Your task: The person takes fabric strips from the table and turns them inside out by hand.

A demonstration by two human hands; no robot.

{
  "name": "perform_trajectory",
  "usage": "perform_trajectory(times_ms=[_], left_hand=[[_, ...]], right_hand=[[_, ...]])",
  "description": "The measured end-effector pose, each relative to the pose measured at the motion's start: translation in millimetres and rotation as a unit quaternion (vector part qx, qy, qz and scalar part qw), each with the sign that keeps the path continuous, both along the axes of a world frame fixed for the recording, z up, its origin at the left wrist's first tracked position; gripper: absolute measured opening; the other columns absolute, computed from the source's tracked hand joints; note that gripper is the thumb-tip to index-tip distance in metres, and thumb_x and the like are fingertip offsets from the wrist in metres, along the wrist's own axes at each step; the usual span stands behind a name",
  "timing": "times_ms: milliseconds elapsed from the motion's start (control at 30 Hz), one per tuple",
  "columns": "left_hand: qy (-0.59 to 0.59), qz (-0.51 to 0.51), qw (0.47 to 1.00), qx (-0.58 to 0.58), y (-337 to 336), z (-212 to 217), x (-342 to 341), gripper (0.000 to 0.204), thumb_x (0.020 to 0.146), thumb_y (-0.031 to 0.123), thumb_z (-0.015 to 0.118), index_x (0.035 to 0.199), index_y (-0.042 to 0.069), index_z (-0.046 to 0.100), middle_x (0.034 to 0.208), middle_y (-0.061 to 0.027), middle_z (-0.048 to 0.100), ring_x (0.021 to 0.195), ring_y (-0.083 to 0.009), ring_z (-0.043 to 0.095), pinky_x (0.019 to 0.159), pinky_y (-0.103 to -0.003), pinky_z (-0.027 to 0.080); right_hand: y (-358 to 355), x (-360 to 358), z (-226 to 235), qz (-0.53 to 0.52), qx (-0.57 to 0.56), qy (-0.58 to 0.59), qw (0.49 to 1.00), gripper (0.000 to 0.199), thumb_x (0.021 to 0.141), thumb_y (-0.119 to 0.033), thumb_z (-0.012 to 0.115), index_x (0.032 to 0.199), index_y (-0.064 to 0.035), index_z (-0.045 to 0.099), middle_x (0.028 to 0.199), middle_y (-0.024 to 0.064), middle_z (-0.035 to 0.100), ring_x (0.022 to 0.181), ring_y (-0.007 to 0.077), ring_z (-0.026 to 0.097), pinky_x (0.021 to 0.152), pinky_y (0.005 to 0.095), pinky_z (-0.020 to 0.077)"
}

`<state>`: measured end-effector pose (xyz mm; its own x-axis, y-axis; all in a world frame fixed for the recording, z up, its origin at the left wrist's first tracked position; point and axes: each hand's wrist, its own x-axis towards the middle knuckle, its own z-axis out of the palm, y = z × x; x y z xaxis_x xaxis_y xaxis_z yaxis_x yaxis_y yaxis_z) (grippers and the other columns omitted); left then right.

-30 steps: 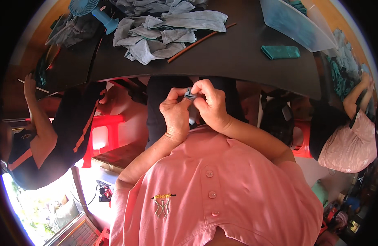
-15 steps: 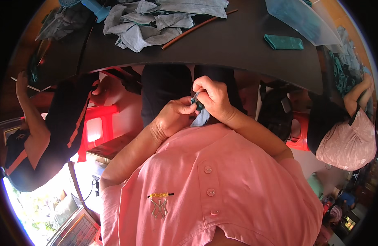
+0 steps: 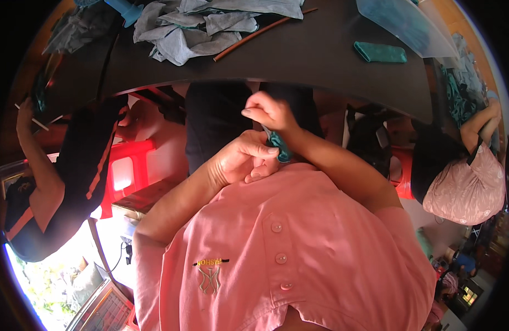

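Note:
A small dark green cloth piece [image 3: 281, 148] with a grey edge lies in my left hand [image 3: 240, 157], pinched under the thumb, close to the front of my pink shirt. Just above it, my right hand [image 3: 270, 113] is closed, its fingers curled and the thumb pointing left. The cloth's narrow grey end runs up to the underside of that hand; whether its fingers grip anything is hidden. Both hands are over my lap, below the near edge of the dark table [image 3: 321, 66].
On the table lie a heap of grey cloth pieces [image 3: 188, 38], a thin brown stick [image 3: 265, 34] and a folded green cloth tube [image 3: 380, 52]. A translucent plastic bin [image 3: 412, 27] stands at the far right. Co-workers sit at left [image 3: 42, 187] and right [image 3: 467, 187].
My right hand has moved up and left, turning over. More of the green cloth now shows, and the light grey part that hung below is gone from sight. The left hand has opened out somewhat.

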<state>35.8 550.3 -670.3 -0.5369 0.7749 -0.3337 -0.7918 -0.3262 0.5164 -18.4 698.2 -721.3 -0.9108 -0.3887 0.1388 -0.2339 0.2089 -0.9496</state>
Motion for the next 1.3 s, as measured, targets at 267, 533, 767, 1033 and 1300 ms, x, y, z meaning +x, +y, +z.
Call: perform_trajectory(times_ms=[267,533,767,1033,1300], left_hand=[[0.017,0.046,0.996,0.077,-9,-6,0,0.044,0.090,0.033,0.061,0.071,-0.007,0.064,0.065,-0.0161,0.061,0.045,-0.0184,0.052,0.045,-0.027,0.042],[-0.056,0.096,0.991,0.078,-23,-18,2,0.047,0.091,0.043,0.059,0.084,-0.003,0.066,0.078,-0.0114,0.065,0.054,-0.0175,0.055,0.049,-0.026,0.040],[-0.094,0.096,0.988,0.074,-19,-24,6,0.051,0.092,0.051,0.055,0.090,0.001,0.063,0.077,-0.0074,0.062,0.057,-0.0169,0.054,0.050,-0.026,0.037],[-0.092,0.055,0.988,0.108,-17,-23,6,0.057,0.092,0.057,0.050,0.088,0.001,0.060,0.078,-0.0060,0.059,0.057,-0.0160,0.052,0.050,-0.025,0.036],[-0.100,0.051,0.990,0.084,-17,-20,9,0.065,0.090,0.064,0.049,0.083,-0.001,0.058,0.074,-0.0072,0.057,0.057,-0.0165,0.051,0.050,-0.026,0.034]], right_hand=[[-15,-9,-12,-0.007,0.030,-0.135,0.990,0.027,0.085,-0.030,0.070,0.093,-0.0053,0.064,0.073,0.0070,0.065,0.067,0.0164,0.063,0.063,0.0314,0.0493],[50,12,64,0.101,-0.041,0.025,0.994,0.027,0.072,-0.010,0.080,0.089,-0.0044,0.059,0.079,0.0012,0.056,0.070,0.0106,0.053,0.063,0.0254,0.0412],[44,15,57,0.131,0.022,0.153,0.979,0.029,0.068,-0.002,0.078,0.085,-0.0050,0.054,0.075,0.0053,0.054,0.060,0.0157,0.050,0.051,0.0283,0.0392],[46,20,59,0.076,-0.003,0.189,0.979,0.021,0.066,0.006,0.068,0.081,-0.0043,0.056,0.077,0.0063,0.055,0.060,0.0221,0.057,0.052,0.0313,0.0452],[51,24,62,0.096,0.038,0.179,0.978,0.021,0.067,0.008,0.066,0.082,-0.0029,0.056,0.076,0.0075,0.056,0.061,0.0212,0.058,0.053,0.0312,0.0462]])
